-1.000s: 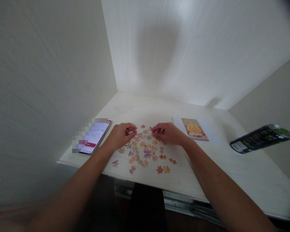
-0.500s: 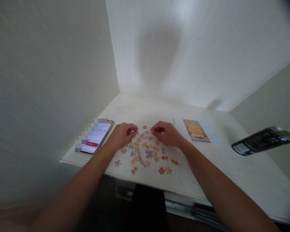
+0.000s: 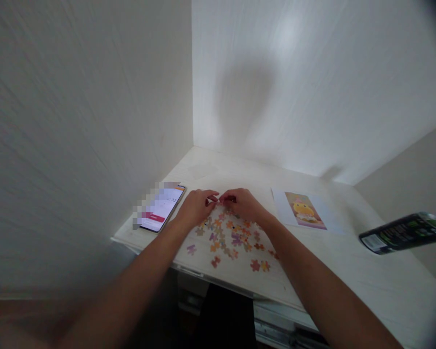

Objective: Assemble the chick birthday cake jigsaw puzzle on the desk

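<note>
Loose jigsaw puzzle pieces point(image 3: 236, 238) in orange, purple, pink and grey-green lie scattered in front of me on the white tabletop point(image 3: 240, 274). At the far side of the pile, my left hand point(image 3: 199, 206) is closed in a pinch, and my right hand point(image 3: 241, 203) pinches right beside it. Their fingertips almost meet over a small pinkish puzzle piece point(image 3: 220, 201), mostly covered by the fingers. Nearer the front edge, a purple piece point(image 3: 191, 249) and a red piece point(image 3: 255, 265) lie apart from the pile.
A phone point(image 3: 163, 208) showing a timer lies left of my left hand. On the right is a sheet with a printed picture of a yellow figure point(image 3: 304, 212). Farther right stands a dark can point(image 3: 403, 233). White walls point(image 3: 276, 97) enclose the table's back and sides.
My hands have come together, the fingertips now nearly touching at the far side of the pile. The whole view has shifted, so everything appears farther right and slightly lower.
</note>
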Tool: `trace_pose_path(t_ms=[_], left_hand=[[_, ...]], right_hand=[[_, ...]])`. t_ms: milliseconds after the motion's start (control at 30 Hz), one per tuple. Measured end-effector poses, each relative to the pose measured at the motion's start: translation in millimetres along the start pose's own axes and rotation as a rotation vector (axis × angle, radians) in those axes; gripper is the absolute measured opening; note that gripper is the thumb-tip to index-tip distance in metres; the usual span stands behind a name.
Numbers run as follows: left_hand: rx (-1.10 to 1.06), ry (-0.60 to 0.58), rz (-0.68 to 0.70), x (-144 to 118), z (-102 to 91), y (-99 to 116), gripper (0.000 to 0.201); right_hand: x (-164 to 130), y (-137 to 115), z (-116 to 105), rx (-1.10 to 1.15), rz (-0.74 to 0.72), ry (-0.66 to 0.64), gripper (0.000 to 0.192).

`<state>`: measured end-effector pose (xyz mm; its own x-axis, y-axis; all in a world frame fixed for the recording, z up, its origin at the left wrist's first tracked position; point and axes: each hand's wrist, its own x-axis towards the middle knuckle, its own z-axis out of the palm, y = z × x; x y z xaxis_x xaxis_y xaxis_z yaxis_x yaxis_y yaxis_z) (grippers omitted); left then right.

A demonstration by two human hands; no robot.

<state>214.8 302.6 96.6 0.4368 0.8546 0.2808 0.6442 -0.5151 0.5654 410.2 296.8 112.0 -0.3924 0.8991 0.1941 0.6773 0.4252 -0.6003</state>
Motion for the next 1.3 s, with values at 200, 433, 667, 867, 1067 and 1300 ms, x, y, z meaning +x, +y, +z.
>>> trace_pose_path(t_ms=[200,433,667,867,1067,1300], left_hand=[[0.002,0.008,-0.019,1,1.2,-2,0.033],[-0.005,-0.006,-0.029,1,-2.0,3,0.033],[-0.018,-0.014,-0.043,1,-4.1,5,0.033],[-0.021,-0.008,-0.03,-1,-4.4,4,0.034],[0.007,0.035,0.02,0,-3.6,-6,0.031],[0.125,-0.037,0.101,-5,-12.3,4,0.025]], right_hand=[[-3,7,2,0.036,0.035,-0.031,0.016],[-6,7,3,-0.043,-0.051,-0.002,0.018],[-9,8,7,-0.081,-0.143,-0.006,0.021],[-8,11,-12,-0.086,-0.101,0.034,0.018],[-36,33,-75,-0.13,0.201,-0.177,0.013],[-55,36,-83,-0.136,0.316,-0.455,0.014]])
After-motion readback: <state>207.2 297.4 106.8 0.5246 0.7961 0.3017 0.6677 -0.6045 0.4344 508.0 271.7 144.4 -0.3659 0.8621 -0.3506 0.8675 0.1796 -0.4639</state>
